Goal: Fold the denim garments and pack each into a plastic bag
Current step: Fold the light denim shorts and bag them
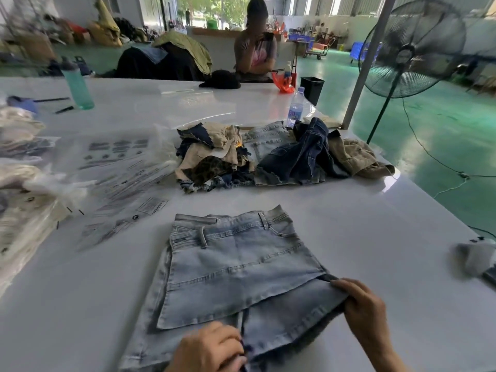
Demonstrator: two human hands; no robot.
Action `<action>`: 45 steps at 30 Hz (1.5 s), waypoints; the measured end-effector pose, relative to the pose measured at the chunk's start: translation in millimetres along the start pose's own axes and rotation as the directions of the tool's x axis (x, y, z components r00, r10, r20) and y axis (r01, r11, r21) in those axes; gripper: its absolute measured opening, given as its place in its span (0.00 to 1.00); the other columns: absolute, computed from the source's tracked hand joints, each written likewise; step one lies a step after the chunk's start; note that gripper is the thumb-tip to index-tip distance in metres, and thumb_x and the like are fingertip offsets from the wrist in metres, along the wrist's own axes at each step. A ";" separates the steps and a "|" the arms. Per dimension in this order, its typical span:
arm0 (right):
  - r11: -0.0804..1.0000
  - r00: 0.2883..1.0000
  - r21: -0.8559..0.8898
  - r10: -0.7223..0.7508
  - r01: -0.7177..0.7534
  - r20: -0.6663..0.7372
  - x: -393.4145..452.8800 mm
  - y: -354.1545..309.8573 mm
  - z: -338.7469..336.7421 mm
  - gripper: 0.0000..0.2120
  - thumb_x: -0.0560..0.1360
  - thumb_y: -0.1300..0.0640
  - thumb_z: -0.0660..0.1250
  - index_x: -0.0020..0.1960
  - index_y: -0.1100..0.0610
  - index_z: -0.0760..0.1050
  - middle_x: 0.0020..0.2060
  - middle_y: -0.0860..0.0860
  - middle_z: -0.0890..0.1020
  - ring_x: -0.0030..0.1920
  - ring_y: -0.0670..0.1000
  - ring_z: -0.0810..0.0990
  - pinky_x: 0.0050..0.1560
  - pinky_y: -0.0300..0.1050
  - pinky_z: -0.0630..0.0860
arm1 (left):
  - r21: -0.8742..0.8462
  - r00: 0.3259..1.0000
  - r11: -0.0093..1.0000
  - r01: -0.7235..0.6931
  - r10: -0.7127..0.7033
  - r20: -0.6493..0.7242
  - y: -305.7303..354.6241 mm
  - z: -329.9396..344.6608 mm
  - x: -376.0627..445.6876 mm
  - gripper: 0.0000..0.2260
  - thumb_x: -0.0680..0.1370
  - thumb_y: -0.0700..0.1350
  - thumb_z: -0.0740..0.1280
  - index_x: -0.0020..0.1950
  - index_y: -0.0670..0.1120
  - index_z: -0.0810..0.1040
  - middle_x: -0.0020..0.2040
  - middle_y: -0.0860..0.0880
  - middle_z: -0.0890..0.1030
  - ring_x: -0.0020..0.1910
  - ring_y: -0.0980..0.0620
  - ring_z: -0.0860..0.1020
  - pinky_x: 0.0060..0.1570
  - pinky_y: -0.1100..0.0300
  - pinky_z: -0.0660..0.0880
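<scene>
A light blue denim skort (236,267) lies flat on the white table (375,237), waistband away from me. My left hand (212,347) grips its near hem around the middle slit. My right hand (362,307) pinches the right hem corner, where the front flap meets the leg. A pile of unfolded denim and khaki garments (279,154) sits further back. Clear plastic bags (118,167) with printed warnings lie spread to the left.
Packed bagged garments (24,200) stack at the left edge. A teal bottle (77,84) and a water bottle (296,107) stand on the table. A person (256,47) sits at the far side. A floor fan (410,47) stands right. A grey object (475,256) lies at the right edge.
</scene>
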State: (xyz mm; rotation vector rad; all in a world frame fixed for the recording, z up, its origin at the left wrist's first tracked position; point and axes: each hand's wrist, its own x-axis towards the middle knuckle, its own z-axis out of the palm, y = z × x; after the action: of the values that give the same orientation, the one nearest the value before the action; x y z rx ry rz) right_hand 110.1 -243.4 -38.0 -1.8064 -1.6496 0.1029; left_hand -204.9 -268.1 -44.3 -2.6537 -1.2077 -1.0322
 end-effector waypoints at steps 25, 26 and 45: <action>0.711 0.681 -0.152 -0.556 0.687 0.476 -38.7 -128.1 33.1 0.16 0.48 0.45 0.80 0.31 0.46 0.77 0.28 0.45 0.76 0.22 0.45 0.74 0.23 0.35 0.71 | 0.008 0.868 0.876 0.483 -0.477 -0.138 -59.7 -77.0 -55.3 0.19 0.62 0.40 0.54 0.49 0.51 0.74 0.48 0.55 0.79 0.43 0.54 0.75 0.42 0.67 0.74; 0.764 0.735 -0.112 -0.553 0.635 0.393 -36.9 -129.9 32.5 0.15 0.48 0.49 0.80 0.29 0.48 0.77 0.28 0.45 0.77 0.22 0.46 0.74 0.20 0.37 0.68 | 0.025 0.867 0.879 0.477 -0.465 -0.178 -64.0 -85.9 -50.1 0.19 0.63 0.40 0.53 0.48 0.50 0.77 0.47 0.51 0.82 0.44 0.52 0.75 0.49 0.71 0.70; 0.913 0.924 -0.354 0.299 -0.204 0.239 4.1 -74.9 73.8 0.29 0.77 0.42 0.61 0.75 0.51 0.61 0.69 0.60 0.67 0.67 0.62 0.68 0.66 0.53 0.68 | 0.266 0.362 0.405 0.875 -0.911 0.196 -87.3 -24.8 7.6 0.23 0.73 0.60 0.69 0.54 0.43 0.71 0.55 0.44 0.80 0.56 0.45 0.78 0.51 0.56 0.72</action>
State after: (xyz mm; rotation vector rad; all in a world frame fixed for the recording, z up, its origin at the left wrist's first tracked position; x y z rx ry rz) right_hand 11.2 -211.0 -54.0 -2.3503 -1.6930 0.2337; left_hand -274.9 -210.0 -39.7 -1.9314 -2.8678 -0.4627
